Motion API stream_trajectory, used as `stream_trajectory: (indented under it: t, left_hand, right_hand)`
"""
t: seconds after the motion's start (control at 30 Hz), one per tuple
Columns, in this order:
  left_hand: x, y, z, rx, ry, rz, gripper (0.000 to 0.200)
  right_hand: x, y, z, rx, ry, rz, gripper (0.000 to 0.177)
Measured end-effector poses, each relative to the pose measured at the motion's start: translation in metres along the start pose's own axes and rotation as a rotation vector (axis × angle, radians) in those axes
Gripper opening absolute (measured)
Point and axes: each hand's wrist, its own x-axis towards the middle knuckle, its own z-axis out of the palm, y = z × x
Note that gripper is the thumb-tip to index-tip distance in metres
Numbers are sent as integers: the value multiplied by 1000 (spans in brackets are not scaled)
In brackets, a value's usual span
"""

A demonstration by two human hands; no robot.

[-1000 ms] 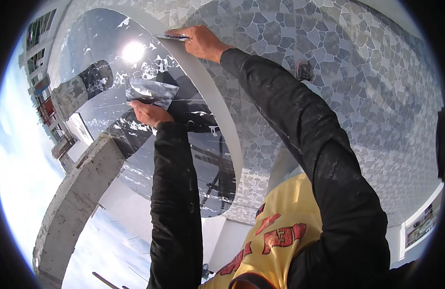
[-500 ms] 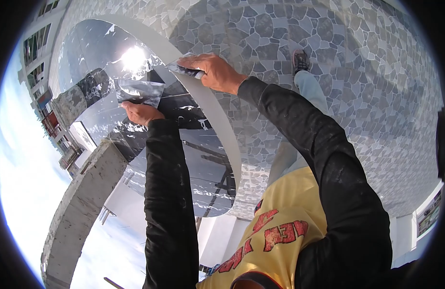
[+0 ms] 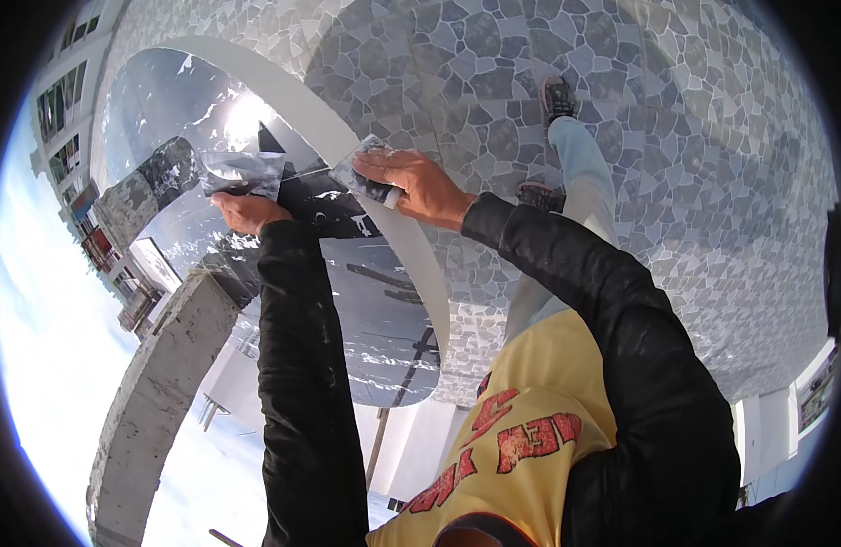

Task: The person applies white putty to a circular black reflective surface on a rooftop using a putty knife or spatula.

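My left hand [image 3: 246, 211] is closed on the lower edge of a flat, shiny metal blade [image 3: 242, 173], held over the glossy dark slab [image 3: 370, 283] with white streaks. To its right, my right hand [image 3: 416, 182] grips a scraper [image 3: 370, 187] with a pale edge and a smeared face. This scraper lies at the slab's white rim [image 3: 407, 228], and its handle is mostly hidden by the fingers. The two tools are apart. Sunlight glares off the slab just above them.
Stone-patterned paving [image 3: 493, 73] spreads at the right, with a shoe [image 3: 557, 98] on it. A rough concrete ledge [image 3: 161, 365] curves at the lower left. Buildings [image 3: 63, 100] stand at the far left.
My right hand and its scraper have moved down along the white rim. My left hand has shifted slightly left with the blade. A second shoe now shows on the paving.
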Motion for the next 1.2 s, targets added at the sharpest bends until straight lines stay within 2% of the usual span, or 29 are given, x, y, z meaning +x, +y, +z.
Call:
stream_trajectory:
  t: [0.17, 0.27, 0.33, 0.4, 0.47, 0.6, 0.73, 0.8, 0.9, 0.93, 1.03, 1.07, 1.13, 1.2]
  left_hand:
    - [-4, 3, 1, -10, 3, 74, 67]
    - [7, -10, 1, 19, 2, 99, 65]
    - [2, -2, 1, 16, -15, 86, 65]
    - [2, -2, 0, 15, -26, 70, 64]
    - [11, -14, 1, -61, -23, 65, 65]
    - [-1, 5, -1, -54, -39, 38, 65]
    - [1, -1, 0, -85, -11, 20, 65]
    - [3, -3, 1, -134, -10, 32, 65]
    - [4, -1, 0, -77, -50, 9, 65]
    - [4, -1, 0, -74, -29, 6, 65]
    - [1, -1, 1, -74, -7, 3, 64]
    - [2, 0, 1, -76, -6, 7, 64]
    - [7, -8, 1, -50, -7, 30, 64]
    - [10, -12, 1, -20, -9, 47, 64]
  right_hand:
    - [-45, -5, 6, -13, -17, 23, 73]
    - [-42, -10, -10, 12, -8, 82, 67]
    - [-22, -11, -20, 36, -5, 121, 64]
    - [22, -6, -17, 49, 186, 20, 55]
    - [63, 0, -15, 73, 183, 4, 56]
    - [101, 3, -3, 98, 172, -45, 55]
    - [64, -8, 17, 62, 179, -86, 57]
    - [37, -13, 10, -57, 123, -48, 59]
    - [26, -10, -13, 18, 26, 33, 58]
    - [35, -9, -18, 73, 103, 25, 54]
    - [81, -4, -24, 109, 157, 52, 48]
    - [98, -5, -25, 111, 159, 48, 48]
    - [130, -5, -25, 96, 25, 197, 46]
    - [148, 6, -16, 60, 52, 115, 47]
